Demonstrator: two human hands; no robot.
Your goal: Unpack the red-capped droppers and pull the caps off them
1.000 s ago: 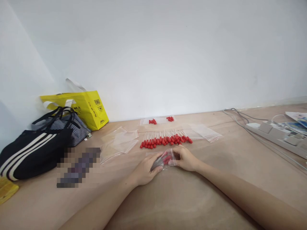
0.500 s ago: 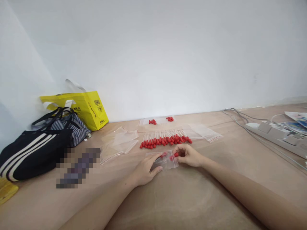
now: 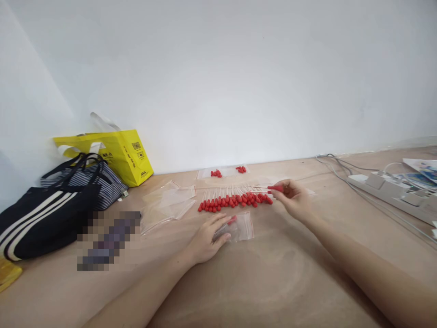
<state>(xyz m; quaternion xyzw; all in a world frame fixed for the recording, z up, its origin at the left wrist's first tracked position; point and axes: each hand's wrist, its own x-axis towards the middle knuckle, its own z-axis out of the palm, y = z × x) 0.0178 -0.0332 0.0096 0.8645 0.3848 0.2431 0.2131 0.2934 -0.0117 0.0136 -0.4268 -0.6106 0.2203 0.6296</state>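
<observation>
My left hand point(image 3: 208, 239) lies on a small clear zip bag point(image 3: 244, 228), its thumb and fingers closed around the bag's left part. Something red shows inside the bag near my fingertips. Over the right end of the row, my right hand point(image 3: 294, 198) pinches the red bulb of a dropper point(image 3: 276, 188). Its thin tube points left; a second tube seems to lie alongside, though I cannot be sure. Below and left of it lies a row of droppers point(image 3: 228, 200), red bulbs toward me and pale tubes pointing to the wall.
Flat clear bags point(image 3: 175, 200) lie left of the row. Near the wall is another bag point(image 3: 223, 172) with red-ended pieces. A black bag point(image 3: 51, 223) and a yellow bag point(image 3: 128, 157) stand at left. A power strip point(image 3: 392, 191) with cables sits at right.
My right hand has moved from the zip bag's open end up and right to the row, where it now has a dropper by the bulb. My left hand stays on the bag.
</observation>
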